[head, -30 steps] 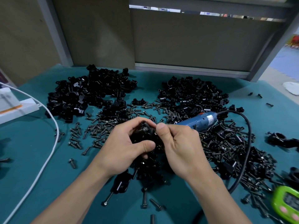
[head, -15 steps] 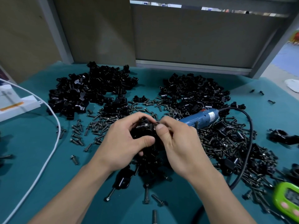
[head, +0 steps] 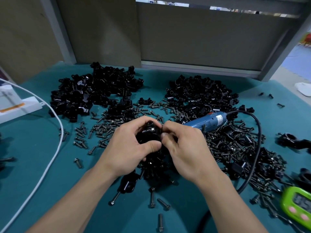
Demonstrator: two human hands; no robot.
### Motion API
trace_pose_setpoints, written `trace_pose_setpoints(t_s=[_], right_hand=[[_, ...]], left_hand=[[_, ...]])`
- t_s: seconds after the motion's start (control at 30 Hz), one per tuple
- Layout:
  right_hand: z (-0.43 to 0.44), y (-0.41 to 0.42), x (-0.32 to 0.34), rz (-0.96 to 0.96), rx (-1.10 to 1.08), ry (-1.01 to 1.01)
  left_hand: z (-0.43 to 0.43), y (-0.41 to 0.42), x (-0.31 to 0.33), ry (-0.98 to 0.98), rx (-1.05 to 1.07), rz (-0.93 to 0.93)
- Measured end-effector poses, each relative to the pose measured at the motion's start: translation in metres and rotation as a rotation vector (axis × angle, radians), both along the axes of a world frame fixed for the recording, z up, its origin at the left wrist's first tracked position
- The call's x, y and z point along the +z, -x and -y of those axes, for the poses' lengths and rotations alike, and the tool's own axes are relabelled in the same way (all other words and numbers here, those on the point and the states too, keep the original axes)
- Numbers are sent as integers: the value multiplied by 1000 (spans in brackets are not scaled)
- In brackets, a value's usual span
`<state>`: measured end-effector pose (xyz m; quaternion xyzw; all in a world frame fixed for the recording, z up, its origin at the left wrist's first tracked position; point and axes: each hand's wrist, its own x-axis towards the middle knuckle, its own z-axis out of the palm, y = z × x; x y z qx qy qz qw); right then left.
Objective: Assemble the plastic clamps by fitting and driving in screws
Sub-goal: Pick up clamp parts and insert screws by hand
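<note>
Wrapping a glossy black plastic clamp (head: 149, 134), left hand (head: 129, 149) grips; right hand (head: 186, 148) pinches its edge.

There is one camera, worn on the person's head. It looks forward and down at the table (head: 25, 145), close above the left hand (head: 127, 148) and the right hand (head: 186, 148).
</note>
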<state>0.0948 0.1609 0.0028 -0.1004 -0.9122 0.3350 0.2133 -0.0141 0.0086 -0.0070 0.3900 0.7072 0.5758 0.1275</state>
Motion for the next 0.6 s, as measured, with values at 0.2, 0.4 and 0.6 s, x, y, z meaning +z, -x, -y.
trace_pose_setpoints(t_s=[0.2,0.4,0.6], right_hand=[[-6,-3,0,8,39,64],[-3,2,-1,5,0,35],[6,4,-3,-37,-33,253]], left_hand=[[1,-1,2,42,21,-11],[0,-1,0,17,1,63],[2,-7,4,30,111,-248]])
